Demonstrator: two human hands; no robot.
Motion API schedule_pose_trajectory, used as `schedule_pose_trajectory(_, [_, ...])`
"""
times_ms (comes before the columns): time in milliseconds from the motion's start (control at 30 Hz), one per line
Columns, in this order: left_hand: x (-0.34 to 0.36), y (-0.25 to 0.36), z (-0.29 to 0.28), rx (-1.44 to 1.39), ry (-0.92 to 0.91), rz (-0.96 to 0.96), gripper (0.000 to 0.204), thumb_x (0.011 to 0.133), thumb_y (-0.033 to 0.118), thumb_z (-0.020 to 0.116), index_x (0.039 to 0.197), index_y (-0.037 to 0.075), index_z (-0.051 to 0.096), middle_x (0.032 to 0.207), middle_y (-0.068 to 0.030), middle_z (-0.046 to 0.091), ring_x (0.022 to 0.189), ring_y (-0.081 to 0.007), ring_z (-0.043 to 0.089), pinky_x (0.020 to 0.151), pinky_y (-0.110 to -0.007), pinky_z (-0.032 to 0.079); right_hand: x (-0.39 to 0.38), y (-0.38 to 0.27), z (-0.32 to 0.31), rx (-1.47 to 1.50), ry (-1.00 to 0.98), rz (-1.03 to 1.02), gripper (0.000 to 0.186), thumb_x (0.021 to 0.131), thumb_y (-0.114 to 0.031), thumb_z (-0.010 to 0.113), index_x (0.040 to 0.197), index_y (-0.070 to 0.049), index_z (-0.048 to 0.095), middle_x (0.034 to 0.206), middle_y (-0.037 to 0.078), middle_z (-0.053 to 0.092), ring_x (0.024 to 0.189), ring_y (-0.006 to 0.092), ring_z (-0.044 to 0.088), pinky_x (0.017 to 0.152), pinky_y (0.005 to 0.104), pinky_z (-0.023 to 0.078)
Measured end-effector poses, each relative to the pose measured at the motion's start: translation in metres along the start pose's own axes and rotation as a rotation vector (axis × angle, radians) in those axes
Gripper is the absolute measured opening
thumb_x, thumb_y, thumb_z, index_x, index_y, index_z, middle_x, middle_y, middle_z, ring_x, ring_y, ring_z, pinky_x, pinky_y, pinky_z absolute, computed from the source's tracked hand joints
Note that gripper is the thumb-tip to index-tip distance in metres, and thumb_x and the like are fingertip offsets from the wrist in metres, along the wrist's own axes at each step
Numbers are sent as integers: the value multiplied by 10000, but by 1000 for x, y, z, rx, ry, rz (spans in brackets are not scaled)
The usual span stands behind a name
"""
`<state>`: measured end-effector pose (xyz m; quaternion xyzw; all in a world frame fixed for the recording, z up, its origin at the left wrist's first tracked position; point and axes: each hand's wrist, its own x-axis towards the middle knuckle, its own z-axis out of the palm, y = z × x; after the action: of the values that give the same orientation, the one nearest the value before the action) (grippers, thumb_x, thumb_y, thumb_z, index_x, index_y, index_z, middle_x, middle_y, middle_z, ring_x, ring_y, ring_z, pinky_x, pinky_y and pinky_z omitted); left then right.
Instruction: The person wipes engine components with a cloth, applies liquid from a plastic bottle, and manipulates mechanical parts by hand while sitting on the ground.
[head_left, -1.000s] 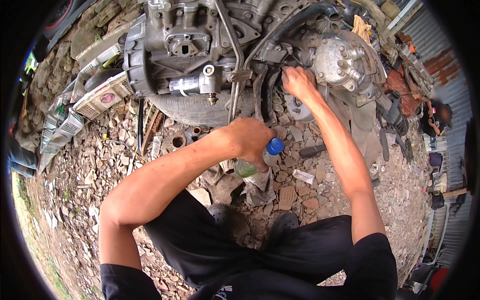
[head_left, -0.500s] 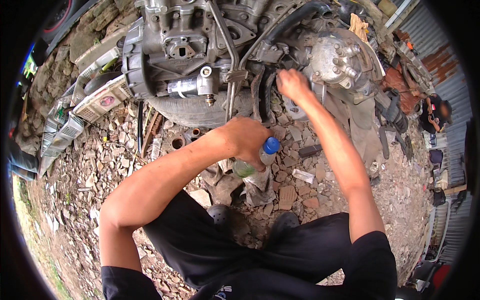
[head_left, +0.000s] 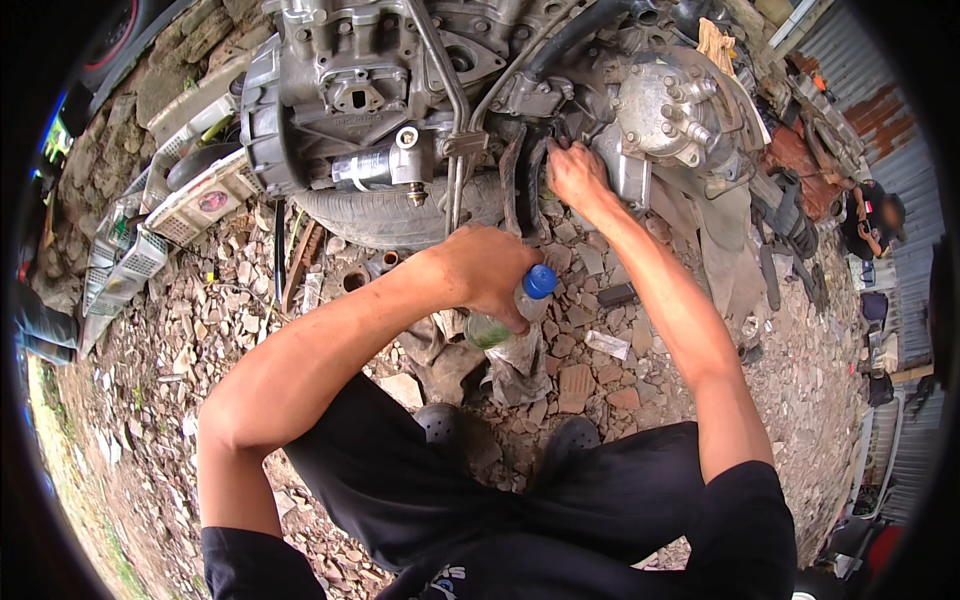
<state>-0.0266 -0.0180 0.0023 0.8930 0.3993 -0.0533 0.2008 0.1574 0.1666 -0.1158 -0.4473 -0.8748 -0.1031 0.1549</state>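
My left hand (head_left: 493, 270) is closed round a clear plastic bottle (head_left: 495, 330) with a blue cap (head_left: 539, 281), above a crumpled grey cloth (head_left: 515, 375). My right hand (head_left: 575, 172) has its fingers bunched beside a black curved part (head_left: 532, 180) under the metal engine (head_left: 365, 90), left of a round bolted metal housing (head_left: 667, 115); what, if anything, the fingers hold is hidden. A dark cylinder with a metal fitting (head_left: 362, 172) is on the engine's lower side. A tyre (head_left: 385, 222) lies under the engine.
Broken tile rubble (head_left: 600, 300) covers the ground. Grey plastic crates (head_left: 120, 275) lie at the left, beside a stone wall. A short dark bar (head_left: 625, 294) is near my right forearm. Another person (head_left: 870, 230) is at the far right by corrugated sheeting (head_left: 910, 340).
My right hand has moved slightly left along the engine's lower side. My left hand and the bottle have shifted slightly up and left, with the grip unchanged.
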Motion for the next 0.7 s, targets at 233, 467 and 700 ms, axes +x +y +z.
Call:
schedule_pose_trajectory(233, [3, 20, 3, 40, -6, -100, 637, 627, 484, 782, 1108, 99, 621, 862, -160, 693, 880, -343, 670, 795, -456, 522, -20, -32, -104, 520, -305, 71, 472, 935, -478, 523, 1024, -52, 705, 994, 175, 693, 975, 405, 629, 858, 423, 500])
schedule_pose_trajectory(467, [30, 46, 32, 56, 92, -102, 683, 675, 532, 748, 1200, 129, 580, 879, -165, 692, 857, -354, 671, 788, -463, 530, -89, 7, -78, 715, -759, 354, 793, 821, -795, 424, 981, -84, 738, 704, 80, 699, 669, 161, 659, 706, 368, 535])
schedule_pose_trajectory(700, [77, 75, 81, 77, -56, -93, 733, 691, 544, 734, 1254, 125, 525, 891, -171, 693, 850, -348, 678, 780, -452, 539, -158, 53, -11, 490, -904, 311, 407, 867, -452, 632, 930, -56, 704, 774, 50, 717, 684, 186, 687, 633, 350, 552])
